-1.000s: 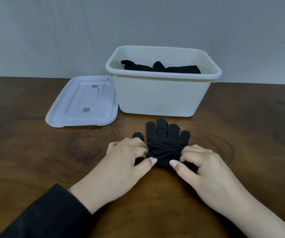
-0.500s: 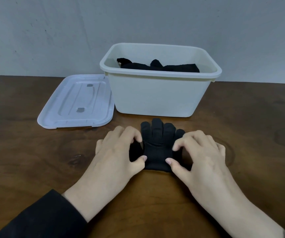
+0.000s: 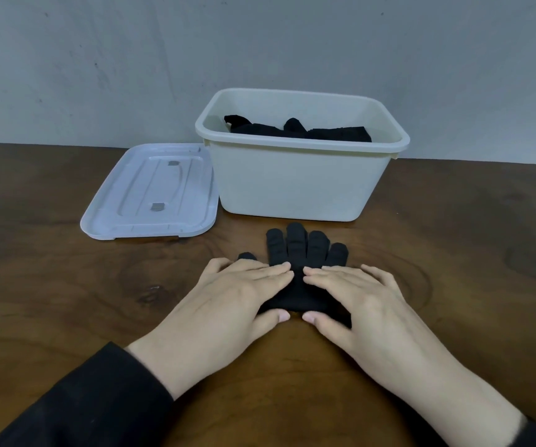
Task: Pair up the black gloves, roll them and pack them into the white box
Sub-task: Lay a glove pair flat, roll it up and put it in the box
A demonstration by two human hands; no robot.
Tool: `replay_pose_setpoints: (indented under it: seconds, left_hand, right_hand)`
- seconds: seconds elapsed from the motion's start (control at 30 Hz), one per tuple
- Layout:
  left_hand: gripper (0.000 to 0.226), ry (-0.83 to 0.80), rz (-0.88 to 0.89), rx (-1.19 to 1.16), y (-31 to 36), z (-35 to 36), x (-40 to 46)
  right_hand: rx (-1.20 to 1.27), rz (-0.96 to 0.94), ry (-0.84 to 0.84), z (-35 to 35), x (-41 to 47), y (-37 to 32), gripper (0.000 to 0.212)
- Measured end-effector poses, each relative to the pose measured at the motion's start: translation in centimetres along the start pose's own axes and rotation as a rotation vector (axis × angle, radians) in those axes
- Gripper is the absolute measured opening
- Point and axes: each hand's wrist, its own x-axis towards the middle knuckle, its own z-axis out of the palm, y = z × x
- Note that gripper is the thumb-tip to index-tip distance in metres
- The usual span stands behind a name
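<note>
A black glove pair (image 3: 298, 250) lies flat on the brown table, fingers pointing at the white box (image 3: 295, 185). My left hand (image 3: 228, 298) and my right hand (image 3: 357, 301) lie side by side on its palm part, fingers straight and pressing down, thumbs at the near folded edge. The cuff end is hidden under my hands. Inside the box, more black gloves (image 3: 298, 130) show above the front wall.
The box's white lid (image 3: 153, 191) lies upside down on the table to the left of the box. A grey wall stands right behind the box. Bare wooden table (image 3: 66, 285) spreads on both sides of my hands.
My fingers went from curled and pinching the bunched glove to straight and flat on it. The glove now lies smoother, and the view shifted.
</note>
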Motion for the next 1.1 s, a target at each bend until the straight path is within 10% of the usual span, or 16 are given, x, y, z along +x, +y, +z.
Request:
replay_pose_setpoints:
  seconds: [0.47, 0.9, 1.1]
  left_hand:
    - [0.036, 0.163, -0.284, -0.558, 0.4, -0.4, -0.1]
    - [0.040, 0.210, -0.335, -0.054, -0.9, -1.9, -0.2]
    - [0.043, 0.207, -0.003, -0.077, 0.9, -1.1, -0.2]
  right_hand:
    - [0.543, 0.155, 0.164, -1.0, 0.4, -0.8, 0.013]
    - [0.053, -0.008, 0.265, 0.6, 1.9, 0.1, 0.016]
    - [0.019, -0.091, 0.198, 0.1, 1.9, 0.3, 0.028]
